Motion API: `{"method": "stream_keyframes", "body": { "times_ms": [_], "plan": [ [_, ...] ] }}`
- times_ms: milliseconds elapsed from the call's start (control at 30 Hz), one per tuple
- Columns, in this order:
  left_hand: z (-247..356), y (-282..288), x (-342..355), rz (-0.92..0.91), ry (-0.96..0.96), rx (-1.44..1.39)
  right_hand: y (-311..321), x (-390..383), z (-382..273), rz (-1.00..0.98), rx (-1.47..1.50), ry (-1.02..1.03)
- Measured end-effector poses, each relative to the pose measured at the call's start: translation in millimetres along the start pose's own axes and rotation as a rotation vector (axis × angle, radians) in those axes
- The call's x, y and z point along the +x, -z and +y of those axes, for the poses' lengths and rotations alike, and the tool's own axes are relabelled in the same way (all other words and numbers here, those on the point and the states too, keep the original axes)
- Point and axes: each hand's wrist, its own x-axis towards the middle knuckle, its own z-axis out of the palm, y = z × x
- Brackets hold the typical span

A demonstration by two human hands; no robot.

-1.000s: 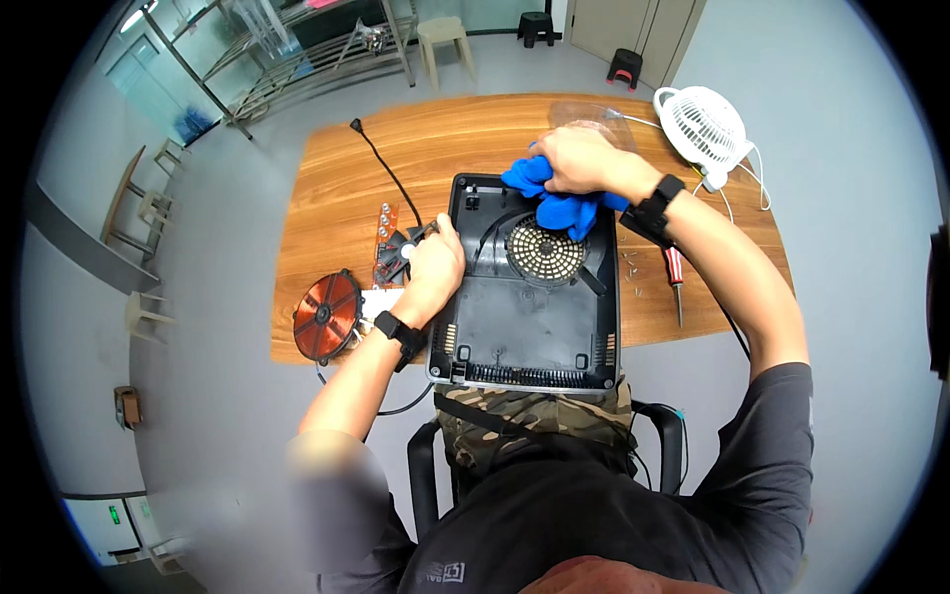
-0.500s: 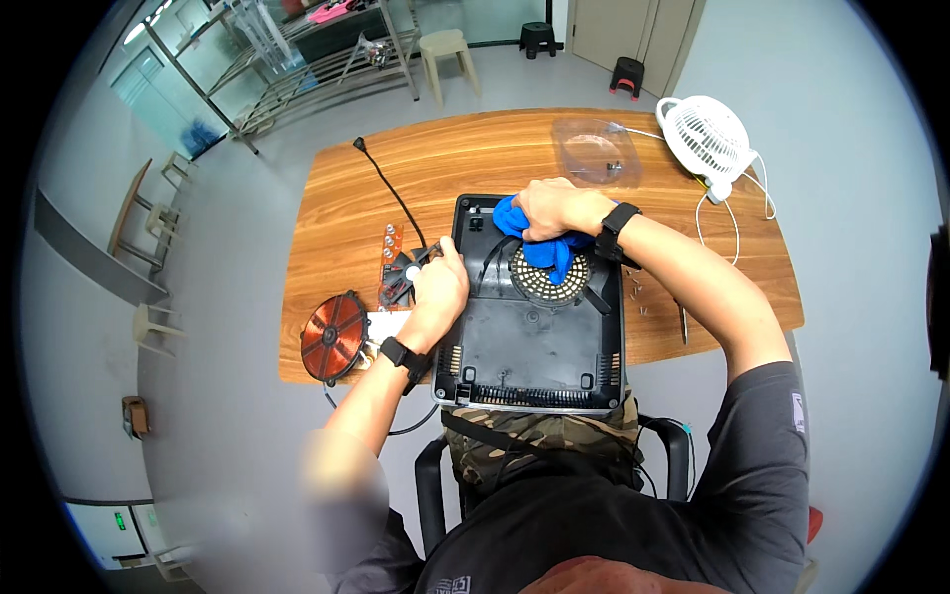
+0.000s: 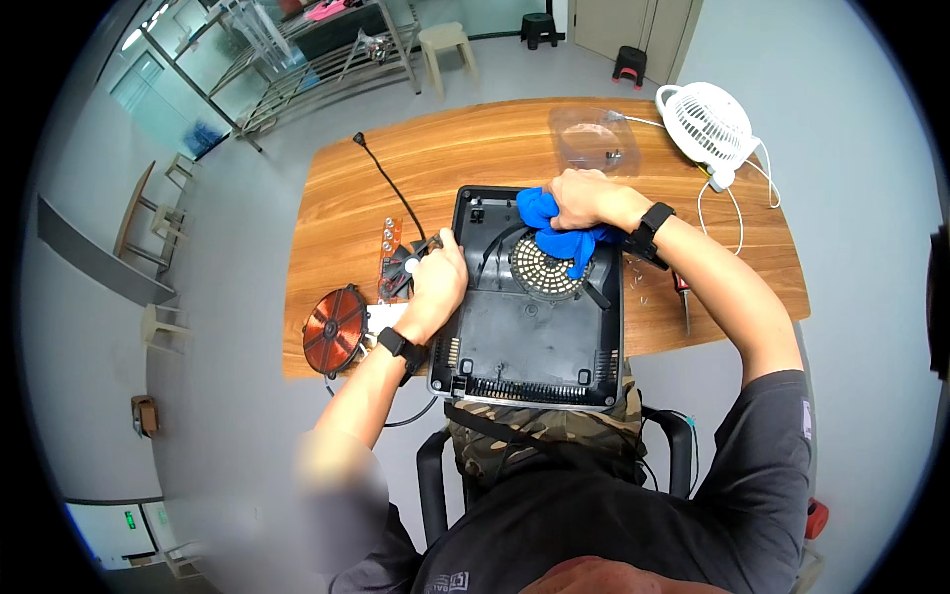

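Observation:
A black plastic induction cooker housing rests across my lap and the table's near edge, its inner side up, with a round vent grille at the far half. My left hand grips the housing's left rim, fingers closed over the edge. Bunched in my right hand is a blue cloth, pressed against the housing's far right part, partly covering the grille. Left of the housing lie a small black fan, partly hidden by my left hand, and a copper coil.
A circuit board and black power cord lie at left on the wooden table. At right are a screwdriver, several small screws, a clear plastic container and a white fan with its cable.
My right hand and the blue cloth have shifted right across the housing's far part. My left hand keeps its hold on the rim. More of the screwdriver shows.

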Motion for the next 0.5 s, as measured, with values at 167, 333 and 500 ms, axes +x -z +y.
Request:
{"method": "stream_keyframes", "body": {
  "times_ms": [167,333,500],
  "plan": [
    [-1.7,0.7,-1.2,0.011,-0.017,-0.056,-9.1,2.4,-3.3,0.072,-0.001,0.046],
    [-8.5,1.2,2.3,-0.002,-0.068,-0.04,-10.5,9.2,-7.9,0.072,-0.055,0.044],
    [-11.7,-0.2,4.4,0.009,-0.081,-0.057,-8.2,8.2,-10.7,0.051,-0.057,0.026]
  ]
}}
